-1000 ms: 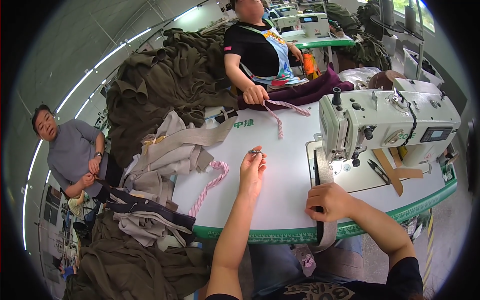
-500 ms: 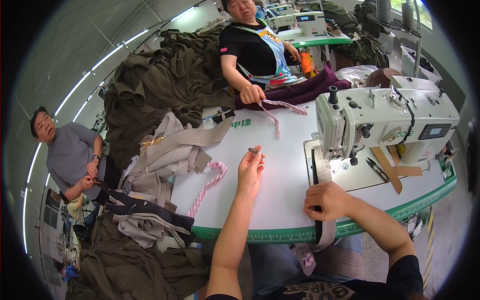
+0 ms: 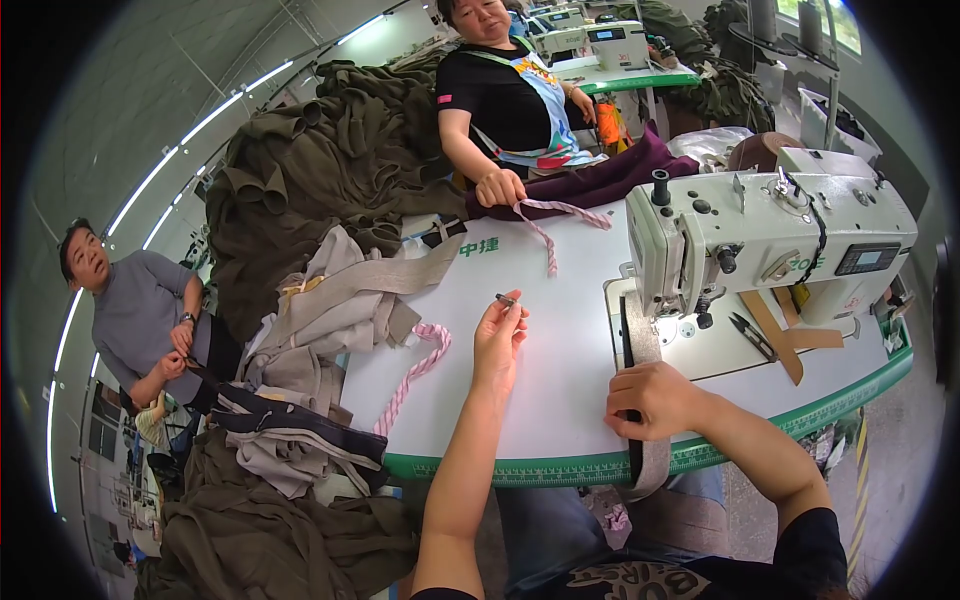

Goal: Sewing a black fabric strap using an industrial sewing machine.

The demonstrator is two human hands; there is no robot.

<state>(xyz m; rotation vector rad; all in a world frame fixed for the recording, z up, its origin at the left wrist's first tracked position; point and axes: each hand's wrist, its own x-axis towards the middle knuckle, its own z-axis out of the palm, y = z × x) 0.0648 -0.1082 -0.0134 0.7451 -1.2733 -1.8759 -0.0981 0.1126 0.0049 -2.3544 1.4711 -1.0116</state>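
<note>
My left hand (image 3: 498, 335) is raised over the white tabletop, its fingertips pinching a small dark metal piece (image 3: 507, 300) too small to name. Curled at the table's front edge, my right hand (image 3: 655, 400) lies closed on a grey fabric strip (image 3: 645, 338). That strip runs from beneath the sewing machine (image 3: 770, 230), under my hand and down over the edge. Across the table, a co-worker's hand (image 3: 500, 187) holds a pink-and-white striped cord (image 3: 552, 245). A second striped cord (image 3: 412, 375) lies in a bend left of my left hand.
Grey fabric pieces (image 3: 350, 290) lie along the table's left side, with large olive garment heaps (image 3: 320, 170) behind. Black-handled snips (image 3: 755, 338) and brown card strips (image 3: 770, 320) rest beside the machine. Another person (image 3: 150, 310) stands at the left. Purple fabric (image 3: 590, 185) lies at the far edge.
Both my hands keep their places and grips. The whole view shifts very slightly; the co-worker still holds the striped cord.
</note>
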